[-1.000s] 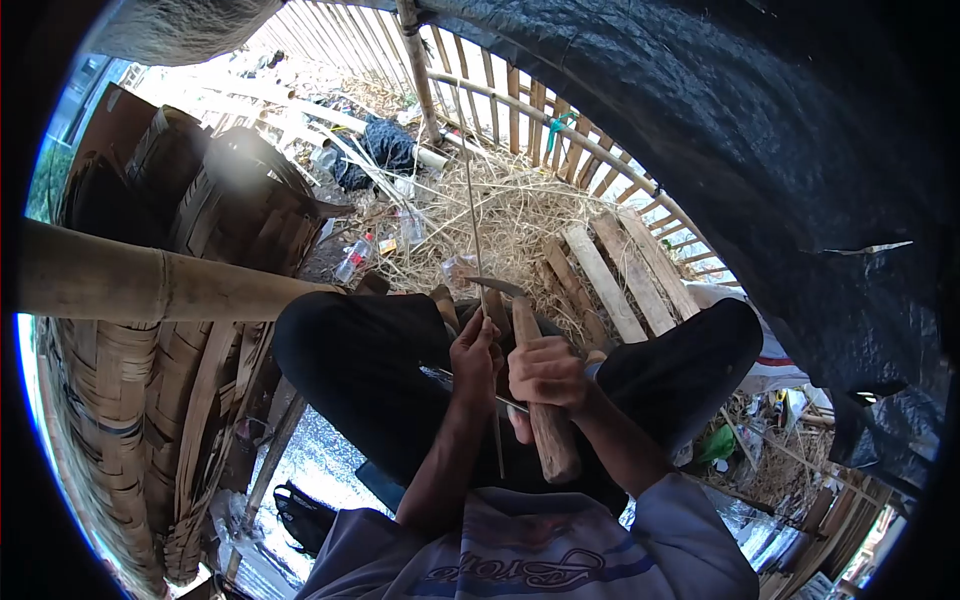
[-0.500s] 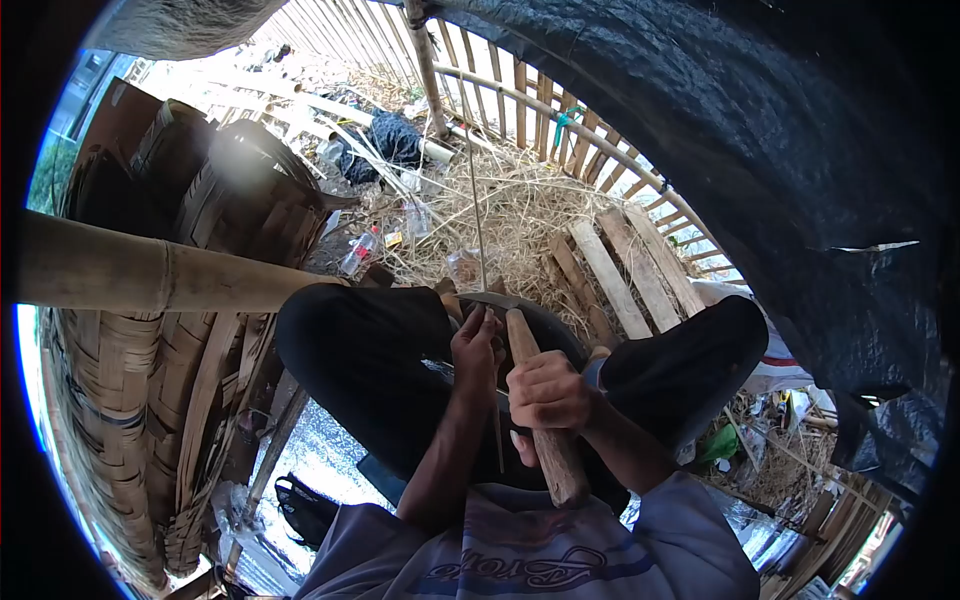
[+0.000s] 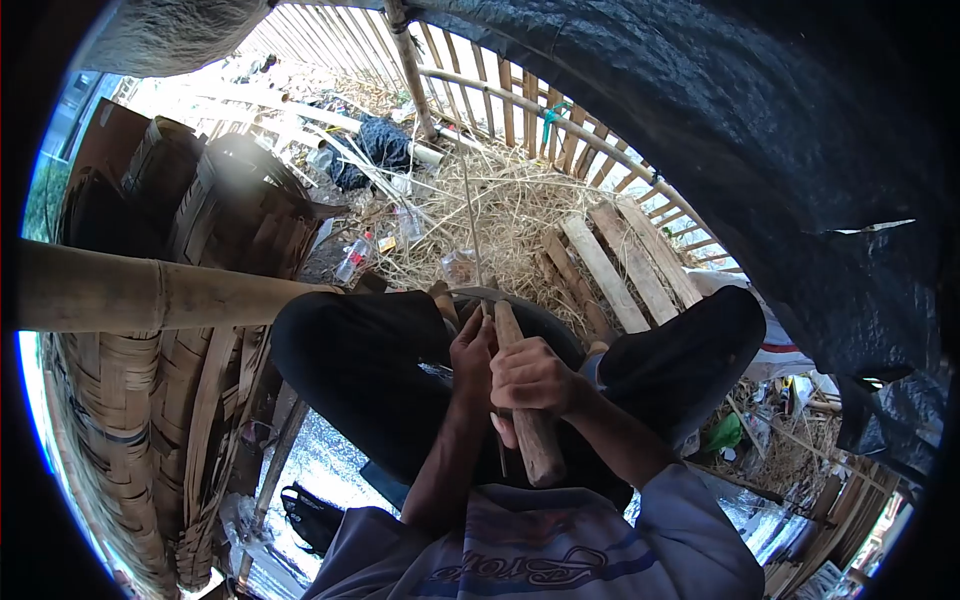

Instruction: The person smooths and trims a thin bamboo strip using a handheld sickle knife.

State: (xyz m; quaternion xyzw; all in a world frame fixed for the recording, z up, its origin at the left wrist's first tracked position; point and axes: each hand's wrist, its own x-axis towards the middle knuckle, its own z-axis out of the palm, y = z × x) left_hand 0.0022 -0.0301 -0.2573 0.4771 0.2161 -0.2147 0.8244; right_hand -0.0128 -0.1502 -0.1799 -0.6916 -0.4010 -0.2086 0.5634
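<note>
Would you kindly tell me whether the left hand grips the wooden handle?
No, the right hand grips the wooden handle; the left hand holds a thin strip.

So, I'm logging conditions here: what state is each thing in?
Left hand, closed on the thin strip
Right hand, closed around the wooden handle
Thin strip, held lengthwise, nearly straight
Wooden handle, gripped, thick end toward the shirt
Plastic bottle, lying on its side
Black tarp, torn
Green tie, fastened to the bamboo rail

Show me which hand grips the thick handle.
The right hand: it is wrapped around the handle. The left hand instead holds the thin strip at its fingertips.
</note>
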